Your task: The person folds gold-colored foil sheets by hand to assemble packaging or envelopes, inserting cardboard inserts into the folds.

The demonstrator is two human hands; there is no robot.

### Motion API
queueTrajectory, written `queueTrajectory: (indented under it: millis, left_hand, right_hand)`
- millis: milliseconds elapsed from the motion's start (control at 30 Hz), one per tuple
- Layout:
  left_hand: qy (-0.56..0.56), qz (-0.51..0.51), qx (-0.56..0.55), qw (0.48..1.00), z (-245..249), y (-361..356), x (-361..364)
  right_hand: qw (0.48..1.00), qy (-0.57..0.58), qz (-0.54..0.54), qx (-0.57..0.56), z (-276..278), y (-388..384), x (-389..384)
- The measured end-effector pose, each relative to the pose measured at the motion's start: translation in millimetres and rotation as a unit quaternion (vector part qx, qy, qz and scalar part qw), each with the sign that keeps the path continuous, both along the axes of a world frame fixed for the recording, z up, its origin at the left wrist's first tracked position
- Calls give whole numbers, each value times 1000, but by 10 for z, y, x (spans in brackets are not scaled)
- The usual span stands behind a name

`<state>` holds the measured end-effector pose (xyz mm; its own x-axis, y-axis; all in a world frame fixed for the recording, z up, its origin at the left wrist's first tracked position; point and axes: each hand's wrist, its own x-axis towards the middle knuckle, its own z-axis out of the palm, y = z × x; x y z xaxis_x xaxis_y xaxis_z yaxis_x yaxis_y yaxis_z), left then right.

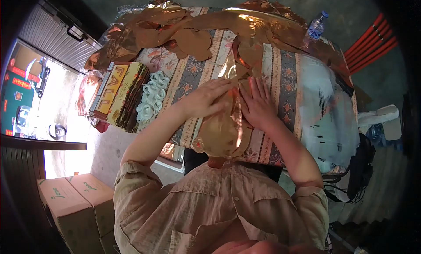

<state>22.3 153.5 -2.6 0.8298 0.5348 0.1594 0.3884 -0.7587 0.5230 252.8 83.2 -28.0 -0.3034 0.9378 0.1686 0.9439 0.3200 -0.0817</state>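
Both hands lie on a shiny copper-gold sheet near the front edge of the patterned table cover. My left hand rests flat on the sheet's left part, fingers extended toward the middle. On the other side of a bright fold, my right hand presses down with its fingers spread and pointing away from me. More crumpled copper foil stretches across the far side of the table. What lies under my palms is hidden.
At the left stand a stack of gold printed packets and pale rolled rosettes. Clear plastic bags cover the right side. A water bottle is at the back right. Cardboard boxes sit on the floor, lower left.
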Motion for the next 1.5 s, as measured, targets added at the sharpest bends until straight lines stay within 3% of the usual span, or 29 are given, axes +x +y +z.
queueTrajectory:
  millis: [33, 67, 200, 267, 700, 800, 867, 1000, 1067, 1167, 1300, 1500]
  left_hand:
    - [-37, -19, -78, 996, 10, 46, -15]
    - [-37, -18, -84, 996, 4, 70, -21]
    - [5, -5, -2, 1000, -40, -26, -14]
    - [50, 13, 112, 992, -85, -83, 12]
    - [63, 28, 131, 989, -63, -121, 53]
    - [7, 32, 123, 992, -53, -66, 43]
    - [-70, -9, 49, 996, -103, 79, 37]
    - [-59, 30, -26, 997, 18, 214, 114]
    - [-61, 42, 109, 991, -37, 297, 188]
    - [-64, 93, 147, 983, -188, 416, 278]
    - [-55, 112, 151, 981, -256, 487, 297]
    - [47, 90, 134, 986, -216, 450, 251]
  right_hand:
    - [1000, -4, -1, -4, 20, -1, 0]
    - [1000, -8, -1, -10, 30, -8, -8]
    - [1000, -7, 3, 2, 6, 8, -9]
    - [1000, -7, 6, 9, -7, 11, 4]
    - [1000, -1, 13, -23, 21, 7, 21]
    - [999, -7, 6, -40, 70, -4, 6]
    - [1000, 6, 7, -28, 33, 1, 6]
    - [1000, -15, 18, -15, -34, 21, 35]
    - [1000, 5, 22, -12, -14, 13, 26]
    - [1000, 10, 24, -9, -36, 25, 41]
    - [999, -47, 11, -25, -5, 22, 25]
    - [1000, -12, 10, -16, -49, 23, 18]
